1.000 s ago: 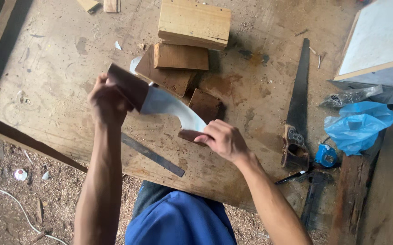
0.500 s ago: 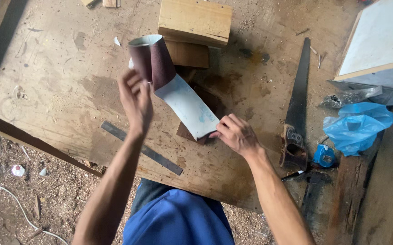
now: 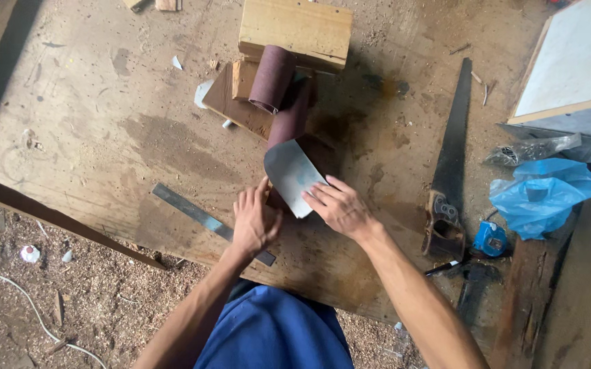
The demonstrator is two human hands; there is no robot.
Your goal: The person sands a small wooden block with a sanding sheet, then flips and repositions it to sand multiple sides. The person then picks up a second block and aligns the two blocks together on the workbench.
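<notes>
A roll of dark maroon sandpaper lies partly unrolled across small wooden blocks on a plywood bench. Its loose end, pale grey on the back, curls toward me. My left hand rests at the near left edge of this end, fingers touching it. My right hand presses on the near right corner of the sheet, fingers spread flat. A small dark block seems to sit under the sheet, mostly hidden.
A thick wooden block stands behind the roll. A flat metal ruler lies near my left hand. A hand saw lies to the right, by a blue plastic bag and a white board. Sawdust covers the floor.
My left hand let go of the roll, which now lies further back on the blocks, and came down to the sheet's near end. My right hand stays on the sheet.
</notes>
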